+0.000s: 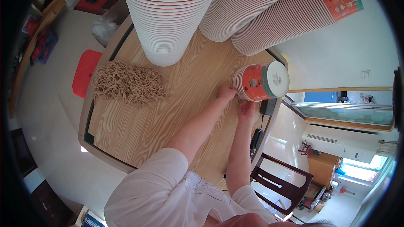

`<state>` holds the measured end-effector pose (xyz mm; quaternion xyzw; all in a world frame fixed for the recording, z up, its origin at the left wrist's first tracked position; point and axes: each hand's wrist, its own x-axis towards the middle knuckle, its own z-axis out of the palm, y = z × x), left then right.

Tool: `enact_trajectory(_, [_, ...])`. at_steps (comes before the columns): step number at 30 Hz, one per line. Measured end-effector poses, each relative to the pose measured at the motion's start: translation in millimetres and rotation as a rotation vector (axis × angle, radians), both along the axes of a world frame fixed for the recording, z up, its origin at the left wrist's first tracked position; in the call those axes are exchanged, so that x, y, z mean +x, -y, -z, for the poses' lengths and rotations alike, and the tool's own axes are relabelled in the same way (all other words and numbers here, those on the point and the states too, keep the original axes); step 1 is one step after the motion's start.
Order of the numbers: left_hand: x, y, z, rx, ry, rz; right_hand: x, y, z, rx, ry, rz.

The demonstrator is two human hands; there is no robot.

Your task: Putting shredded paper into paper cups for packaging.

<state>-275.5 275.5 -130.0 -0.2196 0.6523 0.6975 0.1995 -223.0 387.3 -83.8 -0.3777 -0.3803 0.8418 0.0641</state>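
A short stack of orange-and-white paper buckets (255,83) stands upside down at the table's right side, its white bottom facing up. Against the lowest rims, on the near left, is my left hand (227,93), with its fingers curled closed. My right hand (246,110) is just to its right, also closed, close below the same rims. Whatever the fingertips pinch is too small or hidden to make out. To the left lies a tangled heap of brown paper-like cord (128,83).
Tall nested stacks of white buckets (170,25) rise at the table's far side, two of them leaning right (282,21). A black box (267,107) and cable sit at the right edge. A red stool (86,73) stands left, a dark wooden chair (281,180) lower right.
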Motion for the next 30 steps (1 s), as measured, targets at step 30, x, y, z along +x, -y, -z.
enact_trajectory(30, [84, 90, -25, -0.186, -0.300, -0.028, 23, 40, -1, -0.049, 0.039, 0.077])
